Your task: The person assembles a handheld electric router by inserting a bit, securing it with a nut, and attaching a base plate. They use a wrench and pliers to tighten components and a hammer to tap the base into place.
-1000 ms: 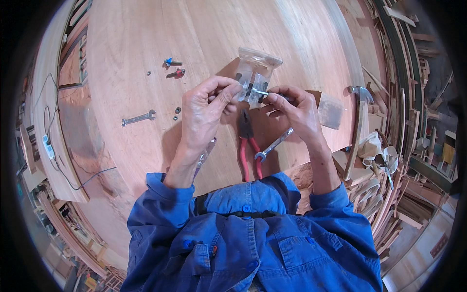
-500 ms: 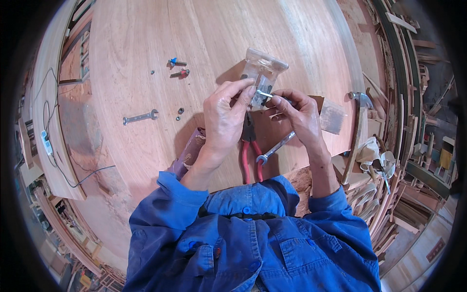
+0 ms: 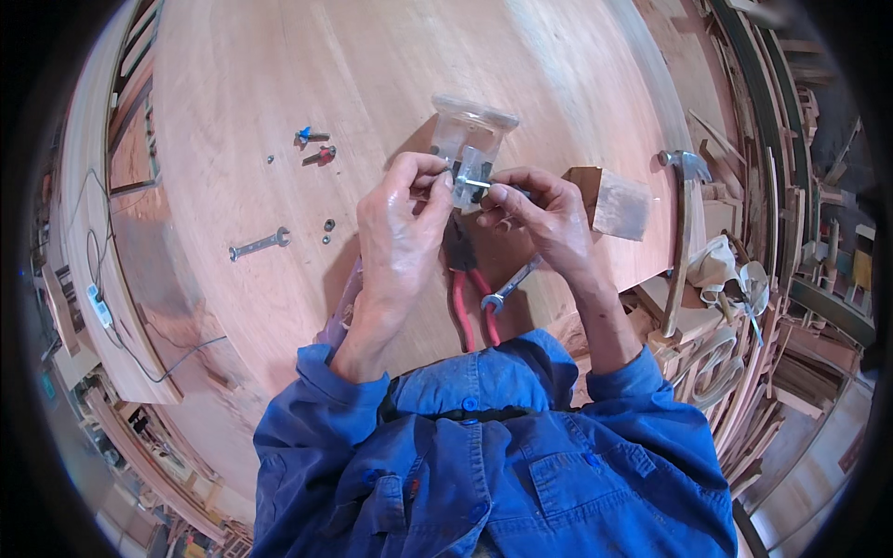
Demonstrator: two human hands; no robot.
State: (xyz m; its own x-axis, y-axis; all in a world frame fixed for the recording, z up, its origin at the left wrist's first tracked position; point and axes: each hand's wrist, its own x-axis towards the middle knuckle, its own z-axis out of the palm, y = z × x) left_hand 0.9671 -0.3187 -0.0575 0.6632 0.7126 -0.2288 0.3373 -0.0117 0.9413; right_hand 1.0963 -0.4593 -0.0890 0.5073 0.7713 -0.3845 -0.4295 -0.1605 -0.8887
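My left hand (image 3: 405,209) is closed in a pinch, its fingertips at the near end of a slim shiny metal rod (image 3: 476,184). What it grips is too small and covered to make out. On the rod's other end, the thumb and fingers of my right hand (image 3: 544,209) are closed. Behind the fingertips stands a clear plastic container (image 3: 473,121) with dark bits showing through it. Below my hands lie red-handled pliers (image 3: 479,288). An open-end wrench (image 3: 512,284) rests across one of their handles.
A blue router bit (image 3: 309,137), a red router bit (image 3: 321,156), small nuts (image 3: 328,225) and a second wrench (image 3: 260,244) lie on the wooden tabletop (image 3: 251,56). At right are a wood block (image 3: 620,205) and a hammer (image 3: 684,232). A power strip (image 3: 98,305) is far left.
The view has shifted, so the tabletop things sit a little further left. Both hands keep their pinch around the rod in front of the container.
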